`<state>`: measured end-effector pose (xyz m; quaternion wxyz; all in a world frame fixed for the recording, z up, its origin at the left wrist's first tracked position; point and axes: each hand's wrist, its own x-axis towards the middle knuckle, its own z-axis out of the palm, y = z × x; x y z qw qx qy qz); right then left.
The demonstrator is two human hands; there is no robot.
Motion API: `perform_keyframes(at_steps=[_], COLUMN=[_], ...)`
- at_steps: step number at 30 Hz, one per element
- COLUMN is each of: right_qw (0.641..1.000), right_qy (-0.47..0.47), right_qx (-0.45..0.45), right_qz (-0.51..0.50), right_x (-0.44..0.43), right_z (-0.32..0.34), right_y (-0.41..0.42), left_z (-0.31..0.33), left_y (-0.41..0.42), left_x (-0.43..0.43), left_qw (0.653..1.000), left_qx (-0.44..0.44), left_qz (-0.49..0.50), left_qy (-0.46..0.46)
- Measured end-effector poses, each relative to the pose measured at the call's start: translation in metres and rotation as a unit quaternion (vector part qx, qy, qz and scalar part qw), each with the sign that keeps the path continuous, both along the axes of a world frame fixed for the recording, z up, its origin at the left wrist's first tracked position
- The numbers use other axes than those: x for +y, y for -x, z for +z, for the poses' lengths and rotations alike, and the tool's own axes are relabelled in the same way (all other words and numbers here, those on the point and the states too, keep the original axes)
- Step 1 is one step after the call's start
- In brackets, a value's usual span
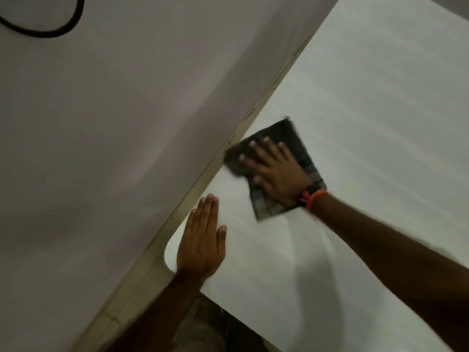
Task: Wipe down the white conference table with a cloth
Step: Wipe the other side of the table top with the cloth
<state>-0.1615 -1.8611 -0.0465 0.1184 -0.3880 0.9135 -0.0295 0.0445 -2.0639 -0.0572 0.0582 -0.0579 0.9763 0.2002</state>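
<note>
The white conference table (368, 118) fills the right half of the view, its rounded corner near the lower middle. A dark checked cloth (289, 138) lies flat on it close to the left edge. My right hand (274, 171) presses down on the cloth with fingers spread; an orange band circles the wrist. My left hand (201, 240) rests flat on the table by the rounded corner, fingers together, holding nothing. The cloth's left corner is blurred.
A grey wall (101, 148) runs along the table's left edge, with a narrow floor strip (157, 252) between them. A black cable loop (63, 24) hangs on the wall at top left. My trouser leg (203, 323) shows below the table edge.
</note>
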Motion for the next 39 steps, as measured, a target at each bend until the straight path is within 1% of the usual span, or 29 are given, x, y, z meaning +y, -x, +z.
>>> perform_keyframes(at_steps=[1, 2, 3, 4, 5, 7, 8, 9, 12, 13, 14, 15, 16, 18, 20, 22, 23, 24, 26, 27, 28, 29, 30, 32, 34, 35, 36, 37, 39], right_qw=[0.996, 0.992, 0.994, 0.999, 0.998, 0.974, 0.964, 0.964, 0.991, 0.993, 0.991, 0.985, 0.973, 0.941, 0.894, 0.861, 0.862, 0.880, 0.930, 0.947, 0.953, 0.951, 0.939, 0.896, 0.849, 0.841, 0.851, 0.877, 0.950], right_qy=[-0.015, -0.017, -0.009, 0.001, 0.013, 0.030, 0.038, 0.043, 0.053, 0.053, 0.049, 0.040, 0.029, 0.015, 0.013, 0.028, 0.036, 0.044, 0.042, 0.045, 0.050, 0.054, 0.048, 0.024, 0.026, 0.039, 0.046, 0.047, 0.033], right_qx=[-0.010, -0.006, 0.008, 0.023, 0.033, 0.037, 0.026, 0.020, 0.001, 0.000, 0.006, 0.017, 0.019, 0.020, 0.029, 0.033, 0.029, 0.025, 0.016, 0.004, -0.003, -0.001, 0.009, 0.034, 0.036, 0.033, 0.029, 0.026, 0.007], right_qz=[0.082, 0.122, 0.105, 0.044, -0.048, -0.223, -0.260, -0.262, -0.123, -0.108, -0.125, -0.169, -0.227, -0.338, -0.446, -0.507, -0.504, -0.472, -0.364, -0.318, -0.298, -0.305, -0.339, -0.443, -0.527, -0.539, -0.522, -0.477, -0.312], right_x=[0.000, 0.005, 0.010, 0.015, 0.021, 0.022, 0.010, -0.003, -0.010, 0.005, 0.026, 0.051, 0.077, 0.112, 0.108, 0.071, 0.047, 0.023, -0.008, -0.010, -0.002, 0.015, 0.036, 0.069, 0.074, 0.062, 0.042, 0.019, -0.024], right_z=[-0.001, -0.001, -0.002, -0.003, -0.003, -0.001, 0.000, 0.000, -0.003, -0.002, -0.001, 0.000, 0.001, 0.001, -0.002, -0.005, -0.007, -0.007, -0.008, -0.006, -0.005, -0.005, -0.007, -0.007, -0.009, -0.009, -0.008, -0.007, -0.005], right_y=[-0.003, 0.007, 0.022, 0.038, 0.055, 0.076, 0.071, 0.054, -0.043, -0.078, -0.110, -0.134, -0.145, -0.128, -0.086, -0.052, -0.048, -0.053, -0.093, -0.119, -0.137, -0.144, -0.143, -0.117, -0.075, -0.056, -0.043, -0.035, -0.039], left_z=[0.000, -0.001, -0.001, -0.001, -0.001, -0.001, -0.001, -0.001, 0.001, 0.001, 0.001, 0.001, 0.000, 0.001, 0.001, 0.002, 0.003, 0.004, 0.005, 0.005, 0.005, 0.004, 0.004, 0.003, 0.002, 0.002, 0.002, 0.002, 0.004], left_y=[0.000, 0.001, 0.001, 0.000, -0.001, -0.001, 0.000, 0.000, -0.001, 0.000, 0.000, 0.001, 0.000, 0.000, -0.001, -0.001, 0.000, 0.000, 0.001, 0.001, 0.001, 0.001, 0.001, 0.001, 0.000, 0.000, -0.001, -0.001, 0.001], left_x=[0.000, -0.001, -0.001, 0.000, 0.000, 0.001, 0.000, 0.000, 0.001, 0.001, 0.001, 0.000, 0.001, 0.001, 0.001, 0.000, 0.001, 0.002, 0.002, 0.002, 0.001, 0.001, 0.001, 0.002, 0.002, 0.002, 0.001, 0.001, 0.001], left_qw=[1.000, 1.000, 1.000, 1.000, 1.000, 1.000, 0.999, 0.999, 0.999, 0.999, 0.999, 0.999, 0.999, 0.999, 0.999, 0.999, 0.999, 0.999, 1.000, 1.000, 1.000, 1.000, 1.000, 0.999, 0.999, 0.999, 0.999, 0.999, 0.999], left_qx=[-0.001, 0.002, 0.007, 0.012, 0.017, 0.026, 0.031, 0.035, 0.042, 0.044, 0.046, 0.048, 0.047, 0.045, 0.042, 0.039, 0.036, 0.032, 0.028, 0.027, 0.025, 0.021, 0.019, 0.027, 0.032, 0.032, 0.034, 0.036, 0.038], left_qz=[0.002, 0.003, 0.002, 0.002, 0.001, -0.001, 0.000, 0.000, -0.001, 0.000, 0.000, 0.001, 0.001, 0.002, -0.002, -0.005, -0.004, -0.002, -0.003, -0.004, -0.001, 0.002, 0.001, 0.000, -0.002, -0.002, -0.002, -0.003, -0.005], left_qy=[-0.005, -0.010, -0.011, -0.010, -0.008, -0.007, -0.008, -0.008, -0.006, -0.007, -0.008, -0.010, -0.014, -0.011, -0.005, -0.001, 0.004, 0.007, 0.008, 0.009, 0.010, 0.011, 0.012, 0.018, 0.015, 0.011, 0.010, 0.011, 0.010])
